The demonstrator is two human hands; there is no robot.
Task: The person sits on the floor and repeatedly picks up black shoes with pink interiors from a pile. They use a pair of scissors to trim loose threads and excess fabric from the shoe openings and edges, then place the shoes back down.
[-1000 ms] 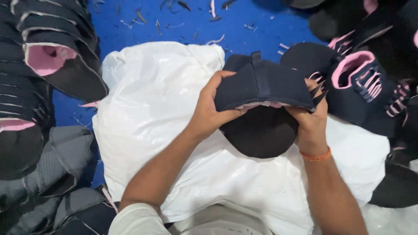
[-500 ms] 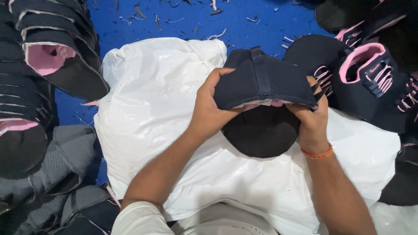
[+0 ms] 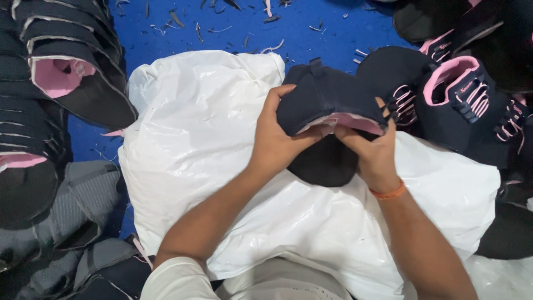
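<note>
Both hands gripped one dark shoe upper (image 3: 327, 94) over the white plastic sheet (image 3: 200, 139): left hand (image 3: 277, 141) and right hand (image 3: 372, 153) had fingers curled shut on its pink-lined edge, seemingly steadying it above a dark piece (image 3: 325, 164) beneath.

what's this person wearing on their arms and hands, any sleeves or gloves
No gloves: the left hand and right hand are bare, and both forearms are uncovered. A thin orange band circles the right wrist. A short white sleeve shows at the left upper arm. No rings or watch are visible.
</note>
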